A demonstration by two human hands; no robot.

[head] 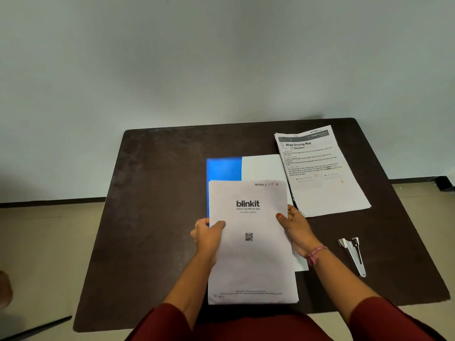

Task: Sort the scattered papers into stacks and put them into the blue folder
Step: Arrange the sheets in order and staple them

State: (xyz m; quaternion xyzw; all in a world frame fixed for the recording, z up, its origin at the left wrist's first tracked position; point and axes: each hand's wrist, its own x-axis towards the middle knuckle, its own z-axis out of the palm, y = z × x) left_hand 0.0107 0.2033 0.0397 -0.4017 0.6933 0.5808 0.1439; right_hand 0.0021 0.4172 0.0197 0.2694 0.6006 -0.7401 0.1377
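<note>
The dark brown table (152,217) fills most of my view, its far edge against a pale wall (221,57), and everything I am working with sits on its right half. Largest on it is the stack of papers (251,262) I hold over the middle of the table, the top sheet printed with "blinkit" and a small square code. My left hand (208,238) grips the stack's left edge, thumb curled over the top sheet and fingers tucked beneath it. My right hand (295,226) grips the right edge the same way, thumb on top and fingers wrapped behind, so both hands are clamped on the one stack, apart by its width. Under and beyond the stack lies the blue folder (222,168), its blue showing past the stack's top left corner, with a plain white sheet (262,167) lying on its right part. Just to the right of that, beyond my right hand, a second pile of papers (327,183) headed "Wipe Drying Mat" rests tilted on the table. Smallest is the metal staple remover (354,254), lying near my right wrist, apart from the papers.
</note>
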